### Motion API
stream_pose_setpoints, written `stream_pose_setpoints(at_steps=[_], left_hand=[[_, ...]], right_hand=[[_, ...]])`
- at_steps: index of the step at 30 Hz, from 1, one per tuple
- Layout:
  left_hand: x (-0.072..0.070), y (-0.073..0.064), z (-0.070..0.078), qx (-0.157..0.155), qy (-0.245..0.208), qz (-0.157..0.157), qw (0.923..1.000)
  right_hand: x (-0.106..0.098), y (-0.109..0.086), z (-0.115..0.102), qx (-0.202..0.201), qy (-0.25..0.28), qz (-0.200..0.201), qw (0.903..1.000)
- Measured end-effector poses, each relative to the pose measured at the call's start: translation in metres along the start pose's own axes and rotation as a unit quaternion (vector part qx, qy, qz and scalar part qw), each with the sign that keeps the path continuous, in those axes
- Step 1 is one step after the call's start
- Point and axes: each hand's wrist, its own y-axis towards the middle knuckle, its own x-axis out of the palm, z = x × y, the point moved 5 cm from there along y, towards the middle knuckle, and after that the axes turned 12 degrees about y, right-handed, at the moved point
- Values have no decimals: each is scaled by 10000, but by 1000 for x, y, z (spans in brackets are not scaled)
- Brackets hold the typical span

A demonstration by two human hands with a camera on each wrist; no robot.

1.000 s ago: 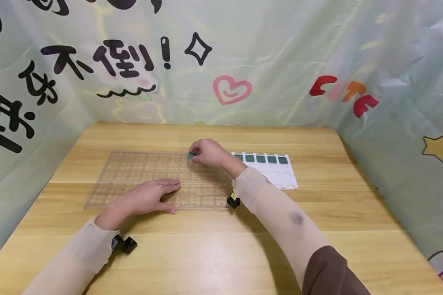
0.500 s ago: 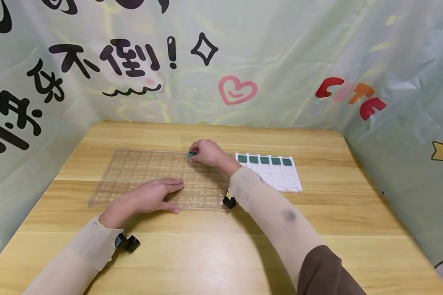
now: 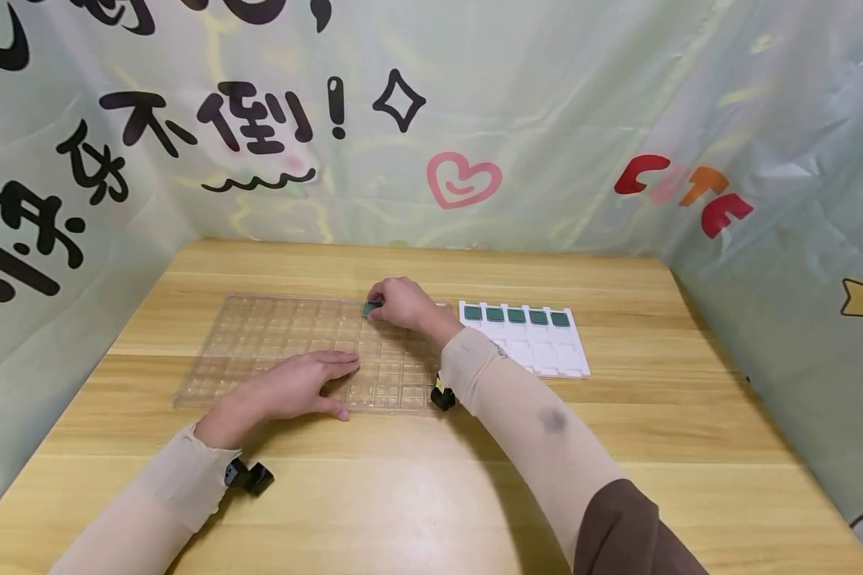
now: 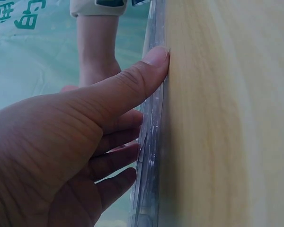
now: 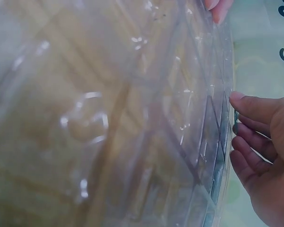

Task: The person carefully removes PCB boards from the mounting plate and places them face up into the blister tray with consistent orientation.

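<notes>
A clear plastic tray divided into many small square compartments lies flat on the table. My right hand pinches a small dark green square piece over the tray's back row, right of its middle. In the right wrist view only a sliver of that piece shows between thumb and fingers. My left hand rests on the tray's front part with fingers stretched out. Its thumb lies at the tray's front edge. Right of the tray lies a white holder with several green pieces in its back row.
The wooden table runs up to a printed cloth backdrop at the back and sides. Small black cameras are strapped to both wrists, the right one close above the tray's front right corner.
My right hand stays at the same back compartment, and the green piece tilts and sits slightly lower. The left hand holds still on the tray. The head view has shifted a little.
</notes>
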Motion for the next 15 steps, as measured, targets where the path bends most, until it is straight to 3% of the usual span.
stream_pose_setpoints(at_steps=[15], left_hand=[[2,0,0,-41,-38,-12,10000]], right_hand=[[-7,-10,4,-67,-108,-3,9999]])
